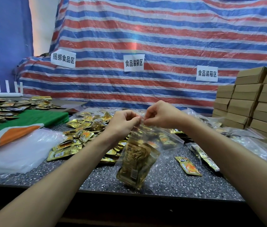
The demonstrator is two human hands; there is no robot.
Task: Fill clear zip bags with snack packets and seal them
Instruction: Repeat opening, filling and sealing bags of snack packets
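A clear zip bag [147, 145] hangs in the air above the speckled table [170, 182], with several gold snack packets [135, 166] bunched in its lower end. My left hand [123, 122] and my right hand [159, 114] both pinch the bag's top edge, fingertips almost touching each other. A heap of loose gold packets [83, 133] lies on the table behind and left of the bag. One single packet [187, 166] lies to the right.
A stack of empty clear bags [18, 151] lies at left beside a green and orange cloth [19, 125]. Filled bags [244, 141] pile up at right, in front of stacked cardboard boxes [252, 99]. A striped tarp [146, 46] with paper labels hangs behind.
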